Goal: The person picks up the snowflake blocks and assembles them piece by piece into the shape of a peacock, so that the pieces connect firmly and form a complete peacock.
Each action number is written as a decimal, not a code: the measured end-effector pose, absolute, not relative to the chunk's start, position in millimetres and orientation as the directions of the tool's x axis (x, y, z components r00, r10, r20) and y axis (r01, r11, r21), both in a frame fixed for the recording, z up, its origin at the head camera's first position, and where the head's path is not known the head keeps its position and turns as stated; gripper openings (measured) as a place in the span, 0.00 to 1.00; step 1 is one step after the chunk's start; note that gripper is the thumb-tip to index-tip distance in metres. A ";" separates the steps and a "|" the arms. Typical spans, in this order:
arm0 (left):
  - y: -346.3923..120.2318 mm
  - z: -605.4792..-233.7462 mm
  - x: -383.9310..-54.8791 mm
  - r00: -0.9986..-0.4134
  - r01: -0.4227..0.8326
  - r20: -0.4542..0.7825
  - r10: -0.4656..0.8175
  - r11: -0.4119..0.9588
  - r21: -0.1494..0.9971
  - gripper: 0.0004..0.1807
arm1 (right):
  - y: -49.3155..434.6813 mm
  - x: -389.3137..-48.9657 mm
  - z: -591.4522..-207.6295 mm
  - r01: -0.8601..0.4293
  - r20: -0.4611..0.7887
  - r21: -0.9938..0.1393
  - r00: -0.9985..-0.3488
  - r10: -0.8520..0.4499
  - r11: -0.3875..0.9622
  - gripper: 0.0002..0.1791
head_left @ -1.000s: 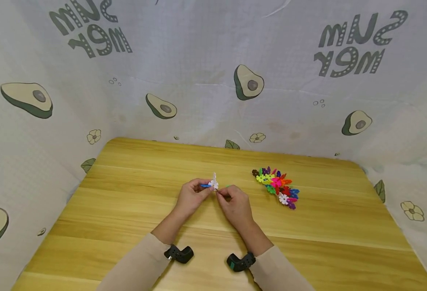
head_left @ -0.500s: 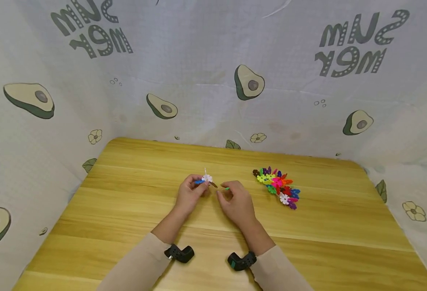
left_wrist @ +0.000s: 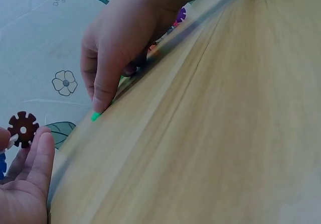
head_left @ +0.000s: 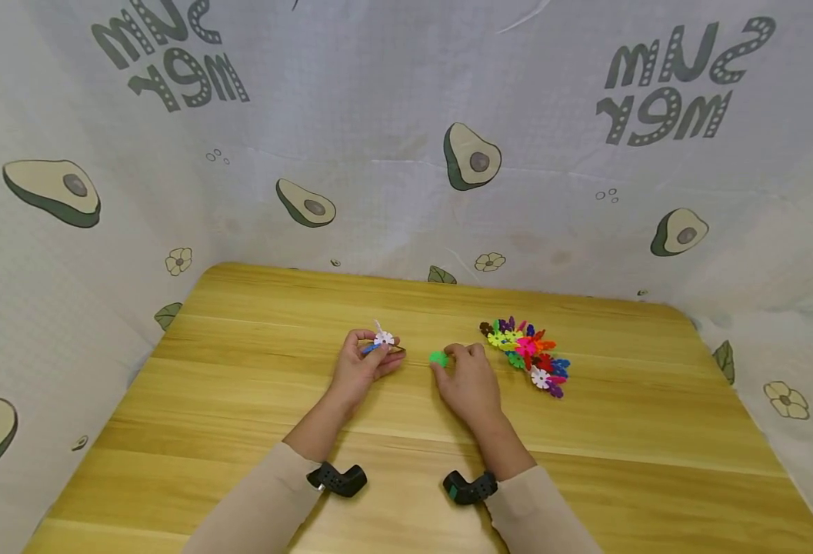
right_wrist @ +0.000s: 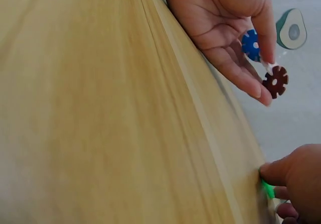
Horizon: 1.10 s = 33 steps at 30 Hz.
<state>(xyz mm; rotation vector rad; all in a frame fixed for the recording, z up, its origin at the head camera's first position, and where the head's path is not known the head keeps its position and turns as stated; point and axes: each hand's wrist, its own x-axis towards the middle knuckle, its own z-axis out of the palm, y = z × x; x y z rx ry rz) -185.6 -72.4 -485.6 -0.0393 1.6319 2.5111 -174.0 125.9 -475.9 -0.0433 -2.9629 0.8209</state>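
My left hand (head_left: 356, 371) grips a small joined cluster of notched plastic snowflake discs. A white disc (head_left: 383, 338) faces up in the head view, with another white one standing on edge behind it. The cluster's blue disc (right_wrist: 250, 45) and brown disc (right_wrist: 276, 82) show clearly in the right wrist view. Further right, my right hand (head_left: 471, 381) pinches a green snowflake disc (head_left: 438, 358) low at the tabletop. Only a sliver of that green disc shows past the fingertips in the left wrist view. The two hands are apart.
A many-coloured pile of snowflake discs (head_left: 527, 348) lies on the wooden table (head_left: 295, 308), right of my right hand. Behind the table hangs a pale cloth (head_left: 378, 100) printed with avocados. Each wrist wears a black band with a camera.
My hands have drawn apart, the left moving left with its cluster and the right moving right. The green disc, earlier mostly hidden at my right hand, now shows flat at its fingertips.
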 end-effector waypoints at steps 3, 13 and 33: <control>-72.4 -484.9 -184.8 -0.988 -0.143 -0.109 0.107 -0.393 0.908 0.18 | 124.1 -174.6 -476.6 0.007 0.061 -0.568 -0.997 0.050 0.823 0.21; -72.7 -485.4 -184.3 -0.990 -0.128 -0.091 0.109 -0.406 0.905 0.19 | 110.9 -173.8 -481.9 -0.078 0.110 -0.928 -0.992 0.067 0.365 0.09; -62.8 -489.1 -186.0 -0.989 -0.110 -0.141 -0.038 -0.436 0.893 0.10 | 89.5 -161.9 -484.8 -0.113 0.116 -0.991 -0.993 0.033 0.071 0.08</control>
